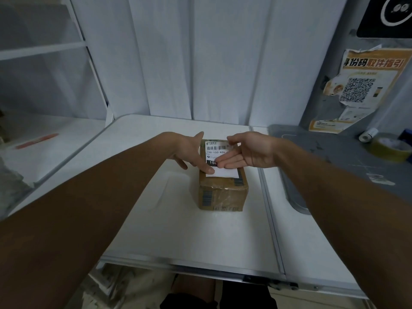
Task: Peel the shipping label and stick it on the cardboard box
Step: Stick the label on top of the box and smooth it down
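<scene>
A small brown cardboard box [223,192], wrapped in clear tape, stands on the white folding table [182,230]. A white shipping label [217,148] with a barcode lies flat on the box's top. My left hand [189,150] reaches in from the left, its fingertips pressing the label's lower left part. My right hand [247,150] comes from the right, fingers flat and spread over the label's right and middle. Neither hand grips anything. The hands hide part of the label.
A grey counter [334,157] adjoins the table at the right, with a tape roll [388,147] and a small white label roll [367,135] on it. A QR-code poster [365,90] hangs on the right wall. White shelving [40,50] stands at the left.
</scene>
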